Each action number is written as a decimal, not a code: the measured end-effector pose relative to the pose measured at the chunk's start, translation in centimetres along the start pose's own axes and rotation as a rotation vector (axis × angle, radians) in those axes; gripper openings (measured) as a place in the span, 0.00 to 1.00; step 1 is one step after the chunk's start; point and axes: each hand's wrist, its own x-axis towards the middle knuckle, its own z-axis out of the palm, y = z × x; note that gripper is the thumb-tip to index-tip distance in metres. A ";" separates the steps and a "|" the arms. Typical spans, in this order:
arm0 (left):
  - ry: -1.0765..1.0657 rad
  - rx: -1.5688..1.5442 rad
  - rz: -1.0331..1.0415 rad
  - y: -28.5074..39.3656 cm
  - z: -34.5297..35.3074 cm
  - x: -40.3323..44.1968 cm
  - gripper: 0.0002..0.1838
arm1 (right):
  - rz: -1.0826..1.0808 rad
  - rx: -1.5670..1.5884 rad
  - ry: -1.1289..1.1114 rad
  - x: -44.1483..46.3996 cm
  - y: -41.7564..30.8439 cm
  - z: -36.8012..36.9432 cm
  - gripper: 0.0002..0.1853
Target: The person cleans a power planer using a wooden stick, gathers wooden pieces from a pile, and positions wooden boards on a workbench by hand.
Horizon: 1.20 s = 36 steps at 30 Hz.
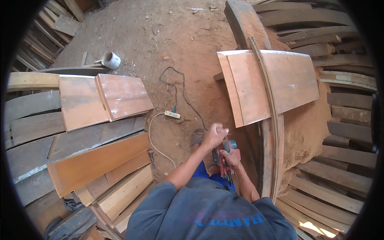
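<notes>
My right hand [231,157] is wrapped round the handle of a red power tool, which looks like an electric planer [236,153]. It is held close in front of my body, over my lap. A blue-grey round part shows at its far end. Just above and left of the tool, my left hand [216,135] is closed and slightly blurred; whatever may be in its fingers is hidden. A black power cord [191,106] runs over the ground and ends from view near my left hand.
On my right, wide reddish boards [286,82] rest across a long beam [266,140], with a narrow strip [267,76] over them. Sawdust [304,136] is heaped beside it. Stacked planks [100,160] stand left. A power strip [172,115] and white bucket [111,60] are on the ground.
</notes>
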 end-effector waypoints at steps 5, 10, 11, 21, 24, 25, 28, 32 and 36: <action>0.195 -0.256 0.087 2.8 4.8 9.5 0.32 | -0.065 -0.170 -0.046 -2.7 -3.3 0.0 0.13; 0.005 -0.229 0.114 2.0 6.1 9.6 0.19 | -0.103 -0.168 -0.066 -2.6 -3.7 0.5 0.18; -0.009 -0.180 0.129 0.5 6.7 9.5 0.16 | -0.155 -0.208 -0.056 -2.4 -3.7 0.7 0.20; 0.501 -0.093 0.151 -9.7 -6.4 -7.0 0.14 | -0.438 -0.333 -0.052 -3.6 -6.0 1.6 0.26; 0.490 -0.114 -0.075 -9.3 -4.7 -12.4 0.23 | -0.485 -0.261 -0.058 -6.0 -7.3 1.2 0.23; 0.463 -0.163 -0.115 -8.9 -3.7 -13.7 0.27 | -0.444 -0.225 -0.089 -7.0 -7.9 0.8 0.22; 0.406 -0.249 0.071 -6.8 0.8 -15.9 0.41 | -0.426 -0.144 -0.082 -10.9 -10.5 0.5 0.20; 0.424 -0.196 0.391 -3.1 4.2 -15.4 0.44 | -0.578 -0.123 -0.006 -12.2 -11.1 -0.9 0.19; 0.445 0.039 0.388 -3.6 5.3 -11.9 0.39 | -0.603 -0.133 0.089 -11.6 -10.4 -2.5 0.19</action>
